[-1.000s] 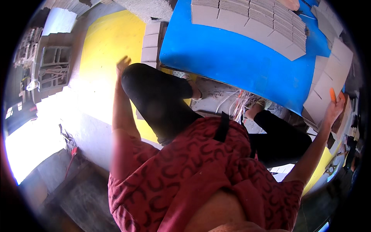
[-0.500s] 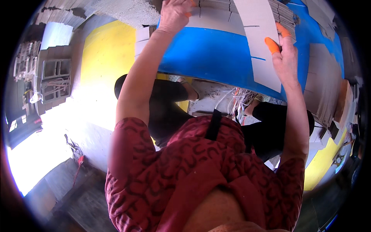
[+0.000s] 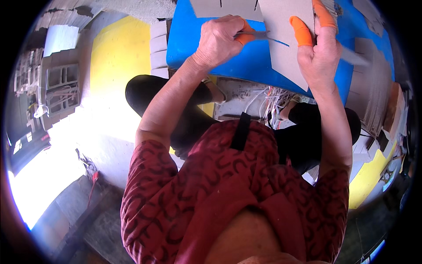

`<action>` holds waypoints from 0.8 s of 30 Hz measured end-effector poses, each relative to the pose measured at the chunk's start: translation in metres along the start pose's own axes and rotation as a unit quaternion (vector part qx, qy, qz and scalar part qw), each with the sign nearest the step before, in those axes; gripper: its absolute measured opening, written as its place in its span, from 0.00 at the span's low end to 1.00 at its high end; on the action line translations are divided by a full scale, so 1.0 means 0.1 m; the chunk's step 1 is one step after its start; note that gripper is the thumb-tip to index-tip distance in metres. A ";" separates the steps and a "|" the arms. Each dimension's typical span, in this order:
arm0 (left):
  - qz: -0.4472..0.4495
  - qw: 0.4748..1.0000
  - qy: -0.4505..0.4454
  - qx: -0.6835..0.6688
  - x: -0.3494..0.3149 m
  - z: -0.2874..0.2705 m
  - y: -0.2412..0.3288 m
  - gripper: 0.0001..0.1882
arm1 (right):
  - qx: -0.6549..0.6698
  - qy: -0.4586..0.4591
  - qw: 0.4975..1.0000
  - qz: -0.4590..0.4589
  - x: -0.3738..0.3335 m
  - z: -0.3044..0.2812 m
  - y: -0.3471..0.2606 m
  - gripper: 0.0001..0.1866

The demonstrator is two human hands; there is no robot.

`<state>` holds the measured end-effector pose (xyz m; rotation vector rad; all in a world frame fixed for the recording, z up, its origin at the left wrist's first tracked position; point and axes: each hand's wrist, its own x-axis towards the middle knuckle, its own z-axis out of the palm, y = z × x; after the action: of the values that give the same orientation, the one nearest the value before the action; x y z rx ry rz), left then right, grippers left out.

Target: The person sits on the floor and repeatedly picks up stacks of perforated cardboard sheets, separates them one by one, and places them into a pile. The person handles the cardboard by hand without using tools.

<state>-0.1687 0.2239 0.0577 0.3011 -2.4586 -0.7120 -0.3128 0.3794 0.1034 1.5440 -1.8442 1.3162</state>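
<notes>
My right hand (image 3: pixel 323 59), with orange finger covers on its fingertips, grips the right edge of a slotted grey cardboard strip (image 3: pixel 281 59). The strip is tilted above a blue tabletop (image 3: pixel 187 42), which shows through one of its slots. My left hand (image 3: pixel 223 42), also with orange on its fingers, pinches a thin grey strip (image 3: pixel 260 34) seen edge-on. That thin strip's tip lies at the left edge of the cardboard, close to the slot. Its other end is hidden by my fingers.
Another slotted cardboard strip (image 3: pixel 228 9) lies on the table's far side. To the right stands a stack of cardboard (image 3: pixel 367 88). Below the table edge are white string scraps (image 3: pixel 274 105). Yellow sheeting (image 3: pixel 121 53) and a grey crate (image 3: pixel 61 88) are at the left.
My left hand has come back toward me and right, now with a thin strip at the cardboard's edge. The cardboard strip in my right hand has shifted slightly toward me and left.
</notes>
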 end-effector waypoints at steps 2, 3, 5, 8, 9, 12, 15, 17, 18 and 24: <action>0.027 0.999 0.022 0.004 -0.04 0.00 0.06 0.06 | -0.004 -0.011 1.000 0.018 -0.04 0.03 -0.04 0.24; 0.045 0.998 0.031 0.003 -0.06 0.00 0.08 0.06 | -0.002 -0.013 1.000 0.026 -0.04 0.05 -0.10 0.22; 0.096 0.994 0.047 0.002 -0.11 0.02 0.12 0.07 | -0.002 -0.037 0.998 0.042 -0.06 0.11 -0.18 0.23; 0.178 0.983 0.035 -0.012 -0.16 0.01 0.31 0.10 | -0.022 -0.139 0.988 0.067 -0.27 0.15 -0.06 0.40; 0.190 0.981 -0.033 -0.019 -0.18 0.00 0.36 0.09 | -0.016 -0.155 0.986 0.059 -0.32 0.18 0.00 0.39; 0.129 0.984 -0.088 -0.089 -0.09 -0.08 0.17 0.08 | 0.001 -0.181 0.983 0.029 -0.35 0.20 0.10 0.41; -0.014 0.993 0.066 0.098 0.08 -0.09 -0.39 0.09 | -0.005 -0.158 0.986 0.059 -0.33 0.18 0.22 0.43; 0.004 0.972 0.164 0.166 0.26 -0.07 -0.73 0.09 | -0.023 -0.174 0.982 0.070 -0.35 0.19 0.25 0.45; -0.019 0.967 0.166 0.195 0.36 -0.08 -0.76 0.14 | -0.035 -0.187 0.979 0.076 -0.37 0.17 0.26 0.45; 0.036 0.990 0.084 0.111 0.48 -0.26 -1.13 0.13 | -0.031 -0.193 0.980 0.031 -0.41 0.18 0.29 0.42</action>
<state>-0.1868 0.1016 0.0361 0.3407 -2.3760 -0.3674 -0.3220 0.3850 0.0511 1.8213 -2.1546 1.0247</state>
